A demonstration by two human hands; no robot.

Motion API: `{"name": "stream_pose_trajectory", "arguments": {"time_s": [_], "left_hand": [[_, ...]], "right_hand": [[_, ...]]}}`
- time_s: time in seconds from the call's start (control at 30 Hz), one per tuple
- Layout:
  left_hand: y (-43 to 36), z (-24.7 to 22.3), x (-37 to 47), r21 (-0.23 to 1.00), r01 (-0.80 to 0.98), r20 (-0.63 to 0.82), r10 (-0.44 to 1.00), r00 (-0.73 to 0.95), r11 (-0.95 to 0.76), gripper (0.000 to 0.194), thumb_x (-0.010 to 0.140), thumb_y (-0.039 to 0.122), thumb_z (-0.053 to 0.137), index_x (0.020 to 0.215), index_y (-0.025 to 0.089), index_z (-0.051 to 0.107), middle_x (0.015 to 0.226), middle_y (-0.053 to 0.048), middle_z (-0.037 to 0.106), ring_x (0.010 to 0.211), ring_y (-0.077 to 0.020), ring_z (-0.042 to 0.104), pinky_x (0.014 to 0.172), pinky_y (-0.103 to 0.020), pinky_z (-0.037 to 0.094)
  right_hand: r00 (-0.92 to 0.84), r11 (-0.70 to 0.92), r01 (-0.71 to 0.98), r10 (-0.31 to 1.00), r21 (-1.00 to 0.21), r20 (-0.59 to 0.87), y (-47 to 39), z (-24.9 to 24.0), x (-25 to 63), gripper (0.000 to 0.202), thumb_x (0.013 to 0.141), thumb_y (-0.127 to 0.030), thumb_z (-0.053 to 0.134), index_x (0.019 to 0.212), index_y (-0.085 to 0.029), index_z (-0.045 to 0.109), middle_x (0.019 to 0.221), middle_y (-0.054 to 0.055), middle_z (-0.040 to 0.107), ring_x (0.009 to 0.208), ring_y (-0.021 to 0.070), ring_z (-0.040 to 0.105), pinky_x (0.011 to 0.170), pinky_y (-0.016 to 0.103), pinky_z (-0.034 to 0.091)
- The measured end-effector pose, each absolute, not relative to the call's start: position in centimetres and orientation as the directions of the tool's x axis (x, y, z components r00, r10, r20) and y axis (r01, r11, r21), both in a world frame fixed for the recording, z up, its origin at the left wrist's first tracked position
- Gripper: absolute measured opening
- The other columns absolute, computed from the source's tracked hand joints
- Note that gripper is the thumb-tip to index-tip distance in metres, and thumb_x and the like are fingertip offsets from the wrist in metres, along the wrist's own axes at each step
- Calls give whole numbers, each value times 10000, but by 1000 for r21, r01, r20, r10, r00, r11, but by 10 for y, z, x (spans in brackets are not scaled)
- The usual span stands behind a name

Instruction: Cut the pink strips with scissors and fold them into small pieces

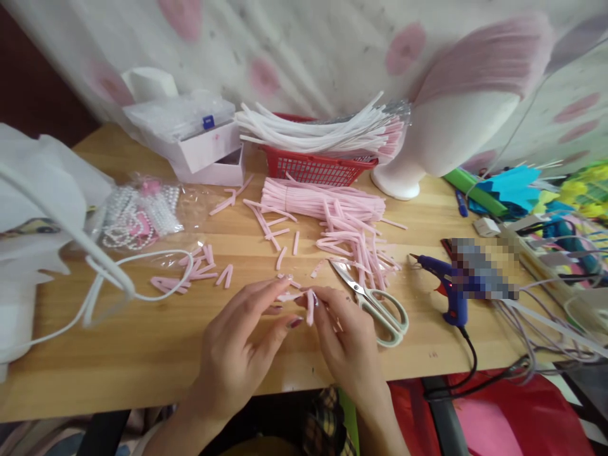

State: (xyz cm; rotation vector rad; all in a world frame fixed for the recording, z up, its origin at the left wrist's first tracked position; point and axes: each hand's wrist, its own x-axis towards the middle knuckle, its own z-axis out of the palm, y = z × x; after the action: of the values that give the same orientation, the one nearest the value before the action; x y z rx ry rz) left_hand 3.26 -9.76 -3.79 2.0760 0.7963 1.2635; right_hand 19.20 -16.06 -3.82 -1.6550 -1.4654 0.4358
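Note:
In the head view, my right hand (344, 326) pinches a short, bent pink pipe cleaner (310, 308) between thumb and fingers. My left hand (247, 335) is close beside it, thumb and forefinger apart. A pale strip (289, 296) runs between the two hands; whether my left fingertips touch it I cannot tell. Scissors (382, 307) with pale green handles lie just right of my right hand. Beyond the hands are loose pink pipe cleaners (351, 237) and a bundle of long pink pipe cleaners (323, 199). Folded pink pieces (199, 269) lie to the left.
A blue glue gun (451, 285) and its cables are at the right. At the back stand a red basket (313, 170) of white pipe cleaners, white boxes (209, 155) and a foam head (456, 133). Bagged pearl beads (142, 215) and a white cord (142, 256) occupy the left.

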Motion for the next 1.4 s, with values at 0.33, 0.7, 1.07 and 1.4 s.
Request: {"name": "stream_pose_trajectory", "arguments": {"time_s": [0.33, 0.7, 1.07, 1.4], "left_hand": [[-95, -37, 32, 827, 315, 380, 876, 298, -466, 150, 908, 137, 610, 931, 244, 714, 882, -8, 762, 764, -161, 709, 752, -264, 576], [-87, -28, 32, 954, -37, -224, 790, 570, 296, 250, 847, 445, 707, 820, 203, 759, 777, -31, 727, 762, -167, 676, 727, -255, 554], [-88, -30, 37, 705, -231, -327, 596, 734, 671, 172, 690, 304, 880, 689, 180, 761, 712, 12, 693, 701, -95, 609, 745, -192, 497], [-91, -35, 37, 730, -285, -329, 685, 650, 621, 180, 686, 261, 892, 751, 160, 757, 729, 22, 719, 712, -69, 642, 718, -131, 506]], "right_hand": [[224, 170, 691, 874, -703, 431, -157, -42, 189, 288, 986, -91, 469, 1192, -214, 627, 958, 60, 723, 953, 212, 677, 824, 323, 501], [66, 316, 805, 794, -503, 605, -153, -31, 187, 289, 916, -14, 545, 1119, -198, 640, 860, 72, 725, 764, 212, 641, 722, 363, 494], [124, 329, 756, 777, -566, 617, -153, -30, 176, 209, 891, -24, 572, 1003, -192, 626, 779, 69, 700, 692, 191, 624, 654, 341, 504], [181, 246, 740, 823, -626, 538, -154, -32, 180, 179, 935, -64, 564, 1036, -180, 655, 804, 34, 697, 724, 168, 646, 661, 279, 492]]}}
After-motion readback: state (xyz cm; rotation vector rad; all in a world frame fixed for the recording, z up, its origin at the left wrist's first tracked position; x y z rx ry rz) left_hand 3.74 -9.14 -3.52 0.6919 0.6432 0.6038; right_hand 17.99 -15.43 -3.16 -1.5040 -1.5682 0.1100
